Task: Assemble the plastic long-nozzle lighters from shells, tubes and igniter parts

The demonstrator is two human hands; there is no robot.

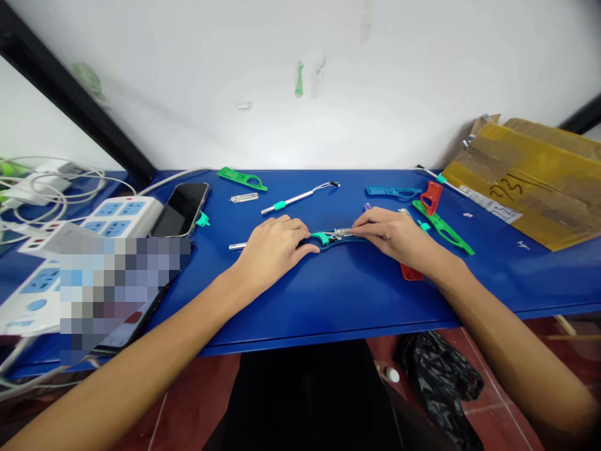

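Observation:
A half-assembled long-neck lighter lies between my hands, with a blue casing half (334,243), a teal trigger (322,238) and a clear fuel tank (344,232). My left hand (277,247) is closed around its front part; a metal tube (237,246) sticks out to the left beneath the hand. The fingertips of my right hand (392,235) pinch at the tank end, partly hiding it. Beyond the hands lie a metal lighter tube with teal piece and wires (286,203), another clear tank (244,198) and a green casing half (241,179).
On the right are a blue casing half (393,191), red casing pieces (431,198), a green casing half (444,227) and a cardboard box (539,181). Left: a phone (181,210), power strips (117,216), cables and a partly blurred screen device. The table's front edge (328,338) faces me.

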